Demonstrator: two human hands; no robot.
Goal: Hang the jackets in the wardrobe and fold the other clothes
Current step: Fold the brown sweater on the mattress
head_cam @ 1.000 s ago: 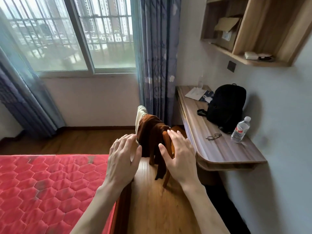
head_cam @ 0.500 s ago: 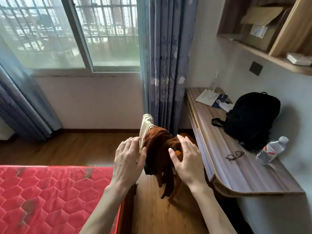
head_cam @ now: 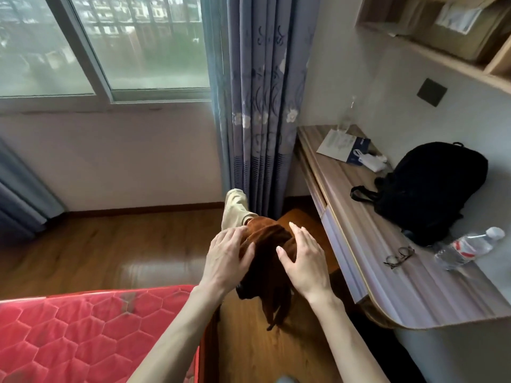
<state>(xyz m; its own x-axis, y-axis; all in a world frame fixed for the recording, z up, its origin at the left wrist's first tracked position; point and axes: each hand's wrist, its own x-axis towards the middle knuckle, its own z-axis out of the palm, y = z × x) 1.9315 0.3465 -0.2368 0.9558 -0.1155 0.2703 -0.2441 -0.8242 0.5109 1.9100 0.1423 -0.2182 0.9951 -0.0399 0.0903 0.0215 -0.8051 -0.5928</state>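
A brown garment (head_cam: 266, 261) hangs draped over the back of a wooden chair (head_cam: 301, 219) between the bed and the desk. A beige garment (head_cam: 235, 207) lies over the same chair back, farther from me. My left hand (head_cam: 226, 258) reaches to the brown garment's left side, fingers spread and fairly straight. My right hand (head_cam: 302, 258) is at its right side, fingers extended over the cloth. Neither hand has a visible grip on the fabric. Most of the chair is hidden by the clothes and my hands.
A red quilted mattress (head_cam: 83, 333) fills the lower left. A wall-mounted desk (head_cam: 387, 286) on the right carries a black backpack (head_cam: 431, 189), glasses (head_cam: 399, 257), a water bottle (head_cam: 467, 247) and papers (head_cam: 343, 145). Curtains (head_cam: 260, 100) hang behind the chair. Wooden floor lies between.
I have moved closer to the chair. Both hands have advanced from in front of the brown garment to its two sides, staying open.
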